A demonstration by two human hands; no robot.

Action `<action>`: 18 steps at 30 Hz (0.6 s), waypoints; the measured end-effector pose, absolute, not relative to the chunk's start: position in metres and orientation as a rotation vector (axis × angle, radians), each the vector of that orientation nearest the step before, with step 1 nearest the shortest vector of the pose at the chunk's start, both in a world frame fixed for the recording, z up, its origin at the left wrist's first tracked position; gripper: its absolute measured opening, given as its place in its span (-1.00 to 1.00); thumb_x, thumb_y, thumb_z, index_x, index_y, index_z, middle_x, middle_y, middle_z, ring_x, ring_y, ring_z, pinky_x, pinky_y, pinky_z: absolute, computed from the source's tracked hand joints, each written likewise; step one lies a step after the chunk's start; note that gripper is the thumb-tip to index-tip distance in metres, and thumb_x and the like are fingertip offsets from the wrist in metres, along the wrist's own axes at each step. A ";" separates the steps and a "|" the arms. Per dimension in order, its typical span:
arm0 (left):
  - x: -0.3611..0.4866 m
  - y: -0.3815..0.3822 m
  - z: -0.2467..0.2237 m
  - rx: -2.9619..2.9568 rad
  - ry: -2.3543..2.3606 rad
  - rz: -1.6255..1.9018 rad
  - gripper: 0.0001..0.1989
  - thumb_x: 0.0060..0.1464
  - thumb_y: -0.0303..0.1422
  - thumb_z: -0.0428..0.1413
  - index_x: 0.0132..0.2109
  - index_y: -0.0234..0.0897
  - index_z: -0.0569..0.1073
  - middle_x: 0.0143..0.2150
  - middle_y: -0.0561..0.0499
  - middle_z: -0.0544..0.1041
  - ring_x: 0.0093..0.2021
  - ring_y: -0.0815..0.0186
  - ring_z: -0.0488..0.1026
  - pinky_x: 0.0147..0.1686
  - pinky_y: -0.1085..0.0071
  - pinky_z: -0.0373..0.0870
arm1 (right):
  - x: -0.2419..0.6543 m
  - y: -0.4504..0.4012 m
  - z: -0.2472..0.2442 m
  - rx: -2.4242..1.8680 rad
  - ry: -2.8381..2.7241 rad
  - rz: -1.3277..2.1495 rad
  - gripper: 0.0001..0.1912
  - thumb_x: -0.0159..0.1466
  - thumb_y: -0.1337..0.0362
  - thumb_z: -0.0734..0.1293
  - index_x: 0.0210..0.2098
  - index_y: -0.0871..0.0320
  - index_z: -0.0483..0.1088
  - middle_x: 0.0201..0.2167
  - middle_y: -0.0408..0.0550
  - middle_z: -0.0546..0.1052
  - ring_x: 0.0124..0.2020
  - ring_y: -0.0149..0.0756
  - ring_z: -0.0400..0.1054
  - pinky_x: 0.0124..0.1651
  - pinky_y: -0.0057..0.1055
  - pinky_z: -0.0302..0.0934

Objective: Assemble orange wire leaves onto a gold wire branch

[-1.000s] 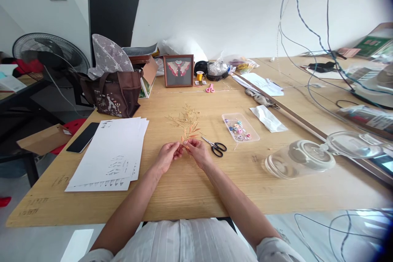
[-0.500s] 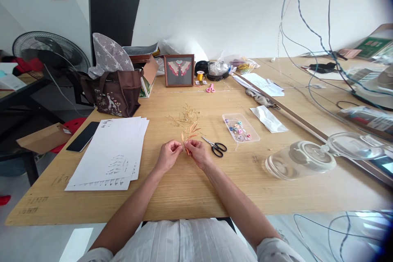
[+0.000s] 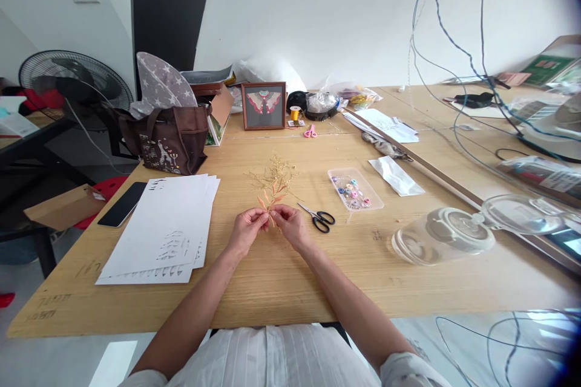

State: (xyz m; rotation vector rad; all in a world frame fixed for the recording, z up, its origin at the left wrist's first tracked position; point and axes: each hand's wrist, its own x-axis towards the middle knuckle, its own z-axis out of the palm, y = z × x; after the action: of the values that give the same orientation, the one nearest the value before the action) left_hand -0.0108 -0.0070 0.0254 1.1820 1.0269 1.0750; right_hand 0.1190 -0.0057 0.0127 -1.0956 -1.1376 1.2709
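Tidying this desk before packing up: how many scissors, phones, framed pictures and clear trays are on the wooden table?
Scissors: 2 (black-handled scissors, pink scissors)
Phone: 1
Framed picture: 1
Clear plastic tray: 1
Total: 5

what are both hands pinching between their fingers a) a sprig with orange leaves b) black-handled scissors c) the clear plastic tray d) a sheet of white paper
a, the left hand and right hand meet at the lower end of the sprig with orange leaves, holding it up off the table.
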 end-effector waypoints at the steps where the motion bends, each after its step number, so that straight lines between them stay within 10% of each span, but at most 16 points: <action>1: -0.011 -0.007 0.027 1.140 1.021 1.064 -0.78 -0.10 -0.26 0.16 -0.38 -0.37 0.44 -0.56 0.05 0.42 -0.56 0.45 0.30 -0.52 0.51 0.22 | 0.119 -0.006 0.013 -1.100 -1.156 1.255 -0.78 0.02 0.14 0.33 -0.44 0.17 0.41 -0.59 -0.15 0.40 -0.56 -0.41 0.22 -0.47 -0.48 0.07; 18: -0.008 -0.009 0.025 0.935 0.992 1.154 -0.77 -0.20 -0.29 0.21 -0.39 -0.35 0.44 -0.59 0.07 0.43 -0.58 0.47 0.31 -0.57 0.52 0.15 | 0.117 -0.012 0.019 -1.116 -1.330 1.037 -0.83 0.07 0.18 0.34 -0.43 0.16 0.45 -0.53 -0.07 0.47 -0.49 -0.32 0.35 -0.35 -0.40 0.22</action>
State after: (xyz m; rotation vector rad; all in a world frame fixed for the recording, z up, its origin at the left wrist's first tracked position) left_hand -0.0083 -0.0089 0.0247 0.9349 0.9921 1.1539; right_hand 0.1168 -0.0118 0.0194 -1.1160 -1.3301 1.0367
